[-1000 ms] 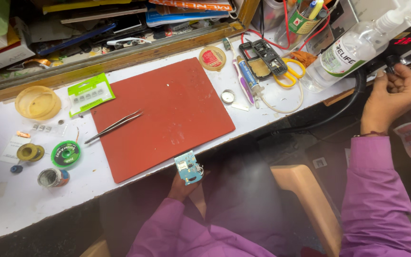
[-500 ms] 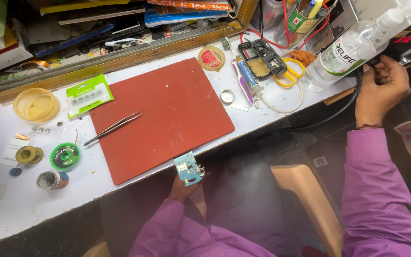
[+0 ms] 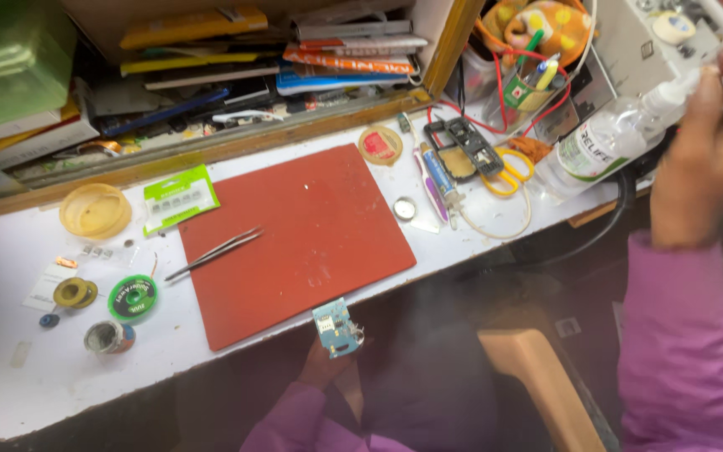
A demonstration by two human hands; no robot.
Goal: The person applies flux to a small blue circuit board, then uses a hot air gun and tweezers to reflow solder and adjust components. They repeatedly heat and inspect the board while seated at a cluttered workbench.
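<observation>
Here the left hand [image 3: 325, 362] sits low in the middle of the frame, just below the front edge of the white counter [image 3: 43, 385], its fingers curled around a small blue-green circuit board [image 3: 335, 328], which it holds up against the counter's edge; only part of the hand shows beneath the board. The right hand [image 3: 709, 142] is raised at the far right of the frame, blurred, with its back to the camera and its fingers bent near the nozzle of a clear plastic squeeze bottle [image 3: 608, 142] that lies tilted at the upper right; whether it actually grips anything there cannot be told. A red mat [image 3: 311, 226] covers the middle of the counter, and a pair of metal tweezers [image 3: 213, 253] lies across its left edge, partly on the white surface. Left of the mat are a green reel [image 3: 132, 298], a round yellow lid [image 3: 94, 211] and a green blister pack [image 3: 179, 197]. Yellow-handled scissors [image 3: 508, 172] lie near the bottle, to the right of the mat. Both sleeves are purple.
</observation>
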